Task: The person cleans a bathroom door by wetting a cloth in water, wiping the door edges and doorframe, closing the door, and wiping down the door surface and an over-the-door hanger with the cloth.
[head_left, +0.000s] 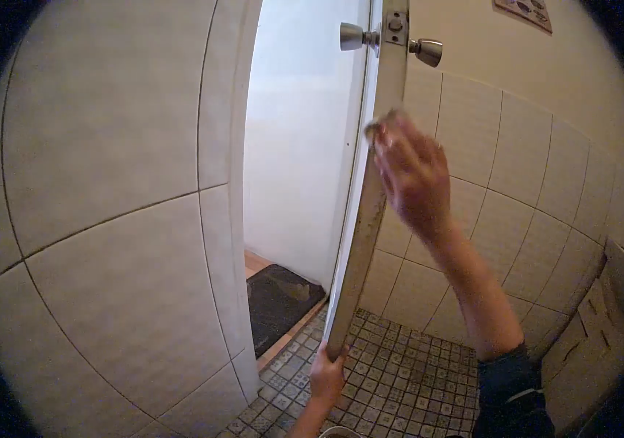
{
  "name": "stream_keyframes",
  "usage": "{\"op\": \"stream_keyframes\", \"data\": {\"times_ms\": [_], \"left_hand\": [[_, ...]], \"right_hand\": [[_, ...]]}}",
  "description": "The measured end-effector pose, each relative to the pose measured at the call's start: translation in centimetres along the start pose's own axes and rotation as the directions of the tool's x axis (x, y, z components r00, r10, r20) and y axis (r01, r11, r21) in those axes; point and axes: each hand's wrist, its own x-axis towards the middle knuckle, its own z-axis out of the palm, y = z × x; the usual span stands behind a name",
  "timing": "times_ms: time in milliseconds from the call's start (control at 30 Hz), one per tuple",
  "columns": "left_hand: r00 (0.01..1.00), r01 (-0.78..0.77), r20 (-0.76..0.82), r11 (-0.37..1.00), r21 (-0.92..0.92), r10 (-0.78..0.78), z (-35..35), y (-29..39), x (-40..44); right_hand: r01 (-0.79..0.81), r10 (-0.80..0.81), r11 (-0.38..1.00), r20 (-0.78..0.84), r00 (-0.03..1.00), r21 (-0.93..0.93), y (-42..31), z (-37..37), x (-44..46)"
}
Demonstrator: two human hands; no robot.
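Note:
A door (pixel 365 241) stands ajar, its narrow edge facing me, with stained and worn paint along the lower part. My right hand (pixel 414 168) is raised at that edge, below the latch plate. Its fingers are closed around a small grey-brown pad (pixel 372 131), mostly covered and blurred, so its exact kind is unclear. Low down, my left hand (pixel 326 376) grips the bottom part of the door edge, thumb and fingers on either side. Metal knobs (pixel 427 52) stick out on both faces above my right hand.
A tiled wall (pixel 108 219) and door frame rise at left. Small patterned tiles (pixel 407 387) cover the floor. A dark mat (pixel 279 299) lies beyond the doorway. A drawer cabinet (pixel 589 328) stands at right. The rim of a pale container (pixel 340 432) shows at the bottom.

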Motion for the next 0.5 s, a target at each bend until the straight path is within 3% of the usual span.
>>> {"op": "stream_keyframes", "data": {"times_ms": [67, 133, 200, 267, 367, 433, 467, 500], "left_hand": [[0.986, 0.165, 0.054, 0.960, -0.228, -0.156, 1.2, -1.4, 0.1], [0.993, 0.120, 0.014, 0.978, -0.171, -0.119, 1.9, -2.2, 0.0], [0.984, -0.131, -0.091, 0.966, 0.221, 0.154, 1.3, -2.4, -0.1], [0.983, -0.138, -0.084, 0.958, 0.252, 0.164, 1.5, -2.4, 0.0], [0.993, -0.094, -0.050, 0.966, 0.240, 0.109, 1.1, -1.2, 0.0], [0.999, 0.047, -0.030, 0.996, 0.074, -0.045, 0.6, -0.3, 0.2], [0.986, 0.165, -0.007, 0.983, -0.081, -0.167, 0.5, 0.0, 0.3], [0.989, 0.147, -0.017, 0.987, -0.064, -0.148, 0.7, 0.0, 0.2]], "right_hand": [[0.015, -0.018, 0.999, 0.057, 0.998, 0.050, -2.0, -0.1, -3.7], [0.103, -0.121, 0.985, 0.129, 0.984, 0.139, -4.2, -0.1, -8.2], [0.222, -0.266, 0.948, 0.188, 0.945, 0.226, -6.3, -0.8, -12.3], [0.371, -0.445, 0.882, 0.252, 0.859, 0.292, -6.8, -1.4, -15.1], [0.436, -0.536, 0.822, 0.240, 0.809, 0.367, -4.5, -1.7, -12.3], [0.319, -0.412, 0.836, 0.126, 0.902, 0.446, -2.5, -0.4, -10.5], [0.298, -0.361, 0.899, 0.158, 0.919, 0.321, -1.1, -0.1, -8.6], [0.273, -0.307, 0.943, 0.183, 0.934, 0.192, 0.4, -0.2, -6.1]]}}
